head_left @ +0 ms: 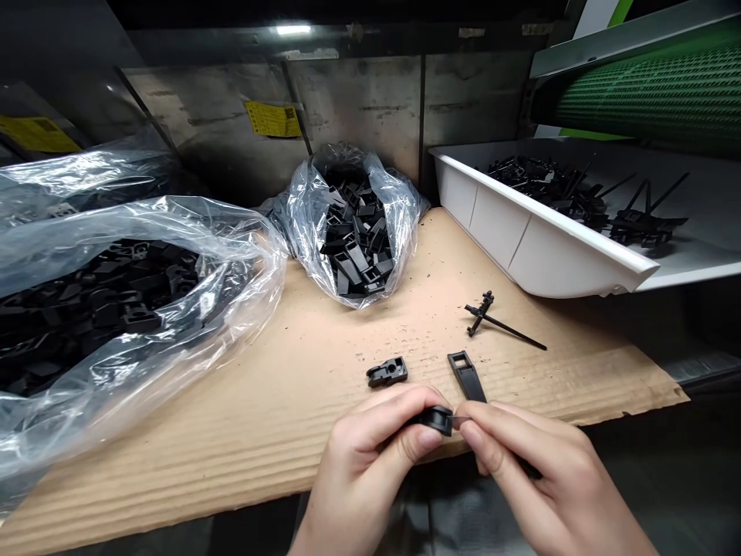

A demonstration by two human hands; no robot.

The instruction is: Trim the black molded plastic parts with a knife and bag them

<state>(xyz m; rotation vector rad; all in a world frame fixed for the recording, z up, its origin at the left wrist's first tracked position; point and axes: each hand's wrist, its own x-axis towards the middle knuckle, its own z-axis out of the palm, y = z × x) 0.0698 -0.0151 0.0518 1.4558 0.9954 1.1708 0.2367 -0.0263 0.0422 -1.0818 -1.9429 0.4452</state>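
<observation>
My left hand pinches a small black plastic part with a rounded end between thumb and forefinger. Close against it on the right, the thumb and forefinger of my right hand are pressed together on a thin dark strip that meets the part's end. Some black piece also shows beneath my right fingers, mostly hidden. Just beyond the hands lie a black plastic housing and a long black lever-like piece, whose near end is covered by my right hand.
A black stemmed piece lies farther back on the cardboard. Clear plastic bags of black parts stand at left and centre. A white tray holds black pieces at right, below a green roller-like surface.
</observation>
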